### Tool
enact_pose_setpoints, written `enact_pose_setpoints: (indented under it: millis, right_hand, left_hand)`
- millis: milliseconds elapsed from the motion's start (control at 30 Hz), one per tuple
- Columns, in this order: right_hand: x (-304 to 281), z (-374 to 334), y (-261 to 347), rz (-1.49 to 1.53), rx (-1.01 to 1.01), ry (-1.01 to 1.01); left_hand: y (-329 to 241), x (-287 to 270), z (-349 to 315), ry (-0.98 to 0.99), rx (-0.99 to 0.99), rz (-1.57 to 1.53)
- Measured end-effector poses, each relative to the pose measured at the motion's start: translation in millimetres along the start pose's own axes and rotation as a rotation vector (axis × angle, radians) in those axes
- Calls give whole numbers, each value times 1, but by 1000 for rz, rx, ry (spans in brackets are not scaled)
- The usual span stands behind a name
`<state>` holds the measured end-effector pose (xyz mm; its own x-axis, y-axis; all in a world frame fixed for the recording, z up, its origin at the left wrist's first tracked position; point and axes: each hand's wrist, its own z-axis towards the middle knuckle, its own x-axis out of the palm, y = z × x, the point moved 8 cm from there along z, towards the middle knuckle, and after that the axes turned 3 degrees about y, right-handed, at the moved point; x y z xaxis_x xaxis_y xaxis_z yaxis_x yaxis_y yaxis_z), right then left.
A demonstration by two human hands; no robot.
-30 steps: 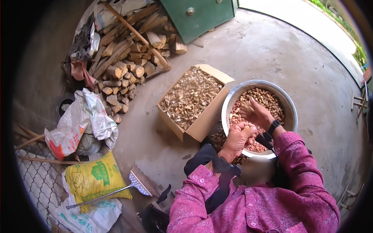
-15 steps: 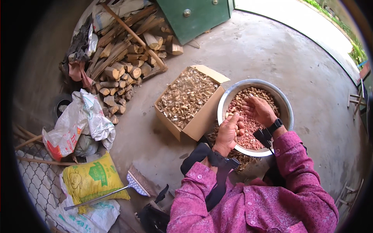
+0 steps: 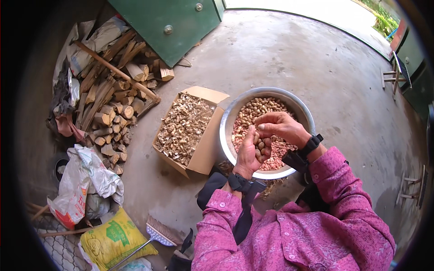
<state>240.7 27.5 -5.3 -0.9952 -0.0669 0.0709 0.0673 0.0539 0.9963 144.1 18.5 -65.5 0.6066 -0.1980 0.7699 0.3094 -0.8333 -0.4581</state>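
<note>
A wide metal basin [image 3: 304,108] holds unshelled peanuts [image 3: 260,107] toward its far side and pink shelled kernels [image 3: 272,164] toward its near side. Over it, my left hand [image 3: 247,157] is curled palm-up around several unshelled peanuts [image 3: 260,145]. My right hand [image 3: 285,128] comes in from the right, its thumb and fingers closed together by the left thumb tip. Whatever lies in that pinch is hidden. Left of the basin stands an open cardboard box [image 3: 204,151] heaped with broken peanut shells [image 3: 186,128].
Loose shells [image 3: 270,186] lie on the floor under the basin's near edge. Split firewood [image 3: 110,115] is stacked at far left, near a green cabinet [image 3: 181,38]. A yellow sack [image 3: 113,239], a brush [image 3: 163,232] and plastic bags [image 3: 88,180] sit at near left. A small stool [image 3: 395,74] stands far right.
My right hand has closed from a loosely open, cupped pose and come to the left hand's fingertips. The left hand still cups peanuts. The whole view has shifted, so things appear further left.
</note>
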Motion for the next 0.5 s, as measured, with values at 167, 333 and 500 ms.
enact_pose_setpoints:
  millis: [167,333,500]
  right_hand:
    - [9,-8,7,-111,84,112]
    - [6,-10,13,-267,-110,83]
    - [0,-11,8,-375,-136,10]
  left_hand:
    - [3,1,10,85,7,9]
    - [3,3,18,148,1,-90]
    - [0,5,15,165,16,-40]
